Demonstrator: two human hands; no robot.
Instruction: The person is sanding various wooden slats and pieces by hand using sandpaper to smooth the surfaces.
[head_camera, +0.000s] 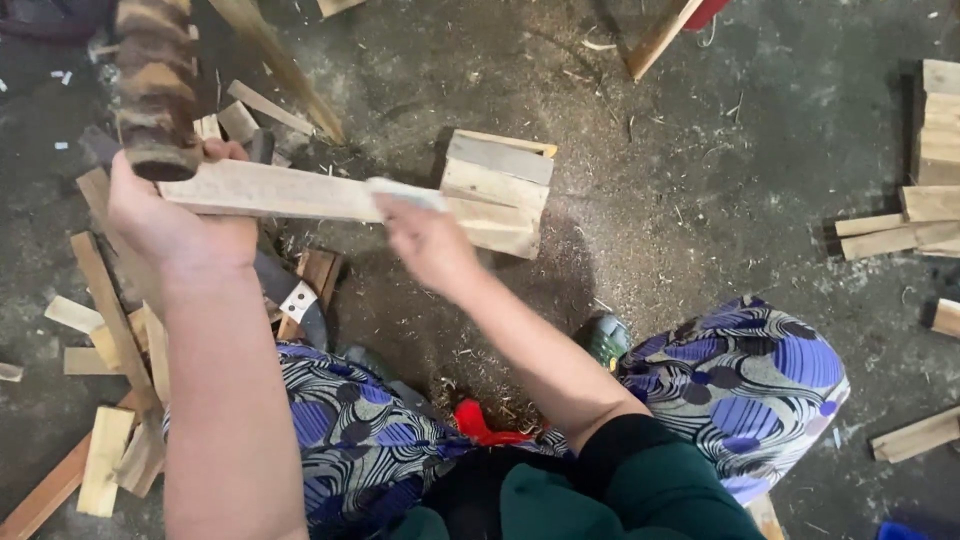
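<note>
My left hand (165, 215) grips one end of a long pale wooden strip (270, 190) and holds it level above the floor. My right hand (425, 240) is blurred and presses a small pale pad, perhaps sandpaper (405, 193), on the strip's middle. The strip's far end lies against a stack of short wooden blocks (497, 190). My knees in blue patterned cloth (740, 375) frame the spot.
Offcuts of wood (110, 350) lie scattered at the left on a dusty concrete floor (700, 170). More planks (925, 200) are stacked at the right. A striped, blurred cylinder (155, 85) hangs at the top left. A red object (480, 425) sits between my knees.
</note>
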